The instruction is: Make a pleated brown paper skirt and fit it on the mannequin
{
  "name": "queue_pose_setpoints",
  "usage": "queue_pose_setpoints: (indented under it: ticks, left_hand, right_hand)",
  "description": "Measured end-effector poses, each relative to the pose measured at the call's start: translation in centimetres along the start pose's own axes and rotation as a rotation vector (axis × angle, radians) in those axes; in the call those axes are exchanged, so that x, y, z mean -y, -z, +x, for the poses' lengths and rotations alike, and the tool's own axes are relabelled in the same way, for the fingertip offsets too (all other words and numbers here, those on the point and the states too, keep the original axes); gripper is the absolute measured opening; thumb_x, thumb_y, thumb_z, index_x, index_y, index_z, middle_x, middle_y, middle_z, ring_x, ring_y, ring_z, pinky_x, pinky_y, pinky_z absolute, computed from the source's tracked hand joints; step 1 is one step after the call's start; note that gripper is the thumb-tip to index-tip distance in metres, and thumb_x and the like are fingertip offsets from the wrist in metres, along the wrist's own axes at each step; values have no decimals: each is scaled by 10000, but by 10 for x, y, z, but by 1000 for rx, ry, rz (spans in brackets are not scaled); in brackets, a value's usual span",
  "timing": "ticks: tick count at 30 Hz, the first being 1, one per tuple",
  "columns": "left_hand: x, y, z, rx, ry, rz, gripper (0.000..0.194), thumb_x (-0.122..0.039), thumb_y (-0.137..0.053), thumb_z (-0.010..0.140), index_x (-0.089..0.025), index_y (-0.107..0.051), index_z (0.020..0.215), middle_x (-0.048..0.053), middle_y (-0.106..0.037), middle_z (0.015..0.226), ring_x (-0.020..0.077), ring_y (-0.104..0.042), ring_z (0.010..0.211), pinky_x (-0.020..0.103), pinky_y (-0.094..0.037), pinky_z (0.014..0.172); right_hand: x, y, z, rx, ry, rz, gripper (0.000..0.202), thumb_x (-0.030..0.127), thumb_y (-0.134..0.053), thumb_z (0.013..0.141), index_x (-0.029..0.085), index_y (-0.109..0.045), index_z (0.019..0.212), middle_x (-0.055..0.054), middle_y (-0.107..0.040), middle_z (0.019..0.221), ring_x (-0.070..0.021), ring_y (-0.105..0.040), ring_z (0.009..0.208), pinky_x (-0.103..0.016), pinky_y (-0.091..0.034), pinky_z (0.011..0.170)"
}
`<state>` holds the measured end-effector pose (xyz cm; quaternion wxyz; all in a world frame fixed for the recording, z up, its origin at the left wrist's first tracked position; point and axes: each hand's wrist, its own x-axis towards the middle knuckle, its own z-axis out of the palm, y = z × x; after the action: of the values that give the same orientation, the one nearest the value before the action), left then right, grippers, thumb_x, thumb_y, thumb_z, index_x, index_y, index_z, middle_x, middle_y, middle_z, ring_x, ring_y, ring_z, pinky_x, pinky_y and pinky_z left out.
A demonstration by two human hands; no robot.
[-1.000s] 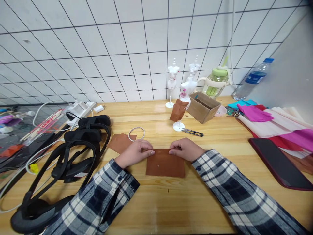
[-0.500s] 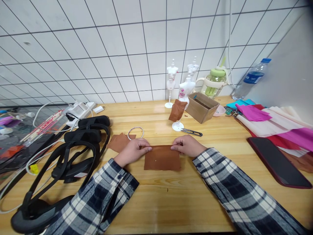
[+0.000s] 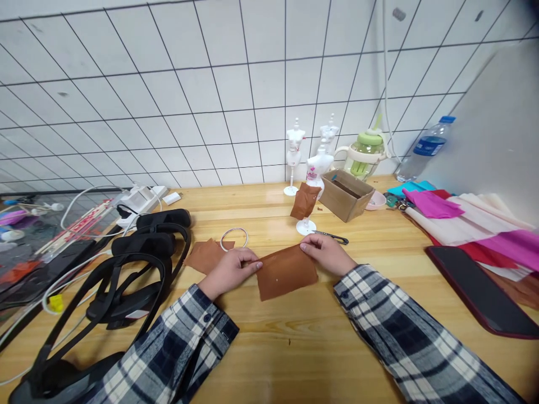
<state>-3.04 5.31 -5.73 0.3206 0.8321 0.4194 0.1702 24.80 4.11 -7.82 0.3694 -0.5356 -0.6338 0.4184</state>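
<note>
A rectangular piece of brown fabric (image 3: 287, 274) hangs tilted between my hands, its right side higher, with a folded strip along the top edge. My left hand (image 3: 231, 271) pinches its upper left corner. The upper right corner is pinched by my right hand (image 3: 327, 252). Just beyond my left hand lie more brown fabric pieces (image 3: 205, 255) and a thin metal ring (image 3: 234, 238). Thread snips (image 3: 334, 236) lie behind my right hand, partly hidden by it. A small white dress form (image 3: 319, 165) with brown fabric (image 3: 305, 201) on it stands further back.
Black headsets (image 3: 143, 244) and cables crowd the left. A cardboard box (image 3: 347, 196), a green-lidded jug (image 3: 365, 154) and two more dress forms (image 3: 293, 151) stand at the back. On the right are a phone (image 3: 480, 289), coloured fabrics (image 3: 455, 210) and a water bottle (image 3: 427, 148).
The held brown fabric has gone from level to tilted, its right end raised, and shifted slightly right. Both hands keep their pinch. The camera view has tipped slightly upward.
</note>
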Motion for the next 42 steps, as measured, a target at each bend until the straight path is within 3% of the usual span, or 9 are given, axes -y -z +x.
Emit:
queue_pose_setpoints:
  ticks: [6,9,12,15,18,21,25,33,42]
  left_hand:
    - [-11,4,-4,48,-153,-1,279,-375,-567,881,-166,-660,721,49,-679,816,171,-605,810,355,-402,935]
    - [-20,0,-7,-18,-112,-137,283,-404,-593,862,-177,-677,1007,84,-693,976,215,-608,957,380,-404,962]
    - [-32,-14,-9,10,-27,-430,522,-434,-621,836,-192,-542,1291,113,-649,1170,235,-592,1053,351,-456,899]
    - [-39,-27,-8,144,115,-518,325,-433,-652,814,-162,-679,990,58,-696,892,192,-619,796,272,-466,680]
    - [-38,-29,-6,151,225,-574,300,-440,-664,802,-141,-670,790,25,-676,732,161,-591,658,251,-430,594]
    - [-31,-24,-5,147,282,-759,303,-423,-707,772,-135,-672,861,43,-706,817,178,-633,715,267,-468,649]
    - [-24,-21,-5,176,260,-997,342,-343,-772,727,-146,-660,983,59,-719,922,198,-669,821,295,-498,752]
    - [-26,-23,-6,190,296,-1038,302,-359,-739,772,-123,-673,949,78,-723,910,197,-671,822,289,-499,750]
    - [-21,-22,-6,105,306,-1214,326,-256,-809,690,-130,-654,947,75,-732,921,177,-687,795,286,-519,771]
  right_hand:
    - [1,0,0,3,1,-82,217,396,-544,826,191,-616,812,-4,-624,724,-155,-550,674,-276,-415,649]
    - [6,-9,-6,144,15,-89,183,355,-558,825,192,-642,821,5,-619,678,-145,-542,637,-261,-406,611]
    - [22,-24,-13,209,75,-78,161,323,-560,836,196,-660,843,5,-649,704,-137,-564,650,-245,-413,613]
    - [37,-23,-17,194,153,-159,180,341,-560,850,216,-672,915,-1,-676,778,-136,-575,685,-240,-422,637]
    - [37,9,-16,-6,84,-440,252,446,-549,856,227,-659,913,-10,-656,728,-153,-556,648,-263,-401,613]
    - [18,57,-14,-280,-250,-863,369,496,-442,895,207,-659,818,-80,-661,743,-215,-578,689,-310,-369,599]
    - [-14,90,-15,-268,-331,-1032,408,494,-506,868,160,-653,1049,-163,-644,1043,-280,-585,967,-351,-405,751]
    - [-6,66,-12,-1,-204,-1012,76,203,-519,832,190,-593,840,-80,-655,902,-199,-604,839,-288,-375,673]
    - [16,49,-20,27,-369,-1129,332,170,-450,834,251,-561,1136,-111,-707,937,-263,-659,823,-314,-385,607]
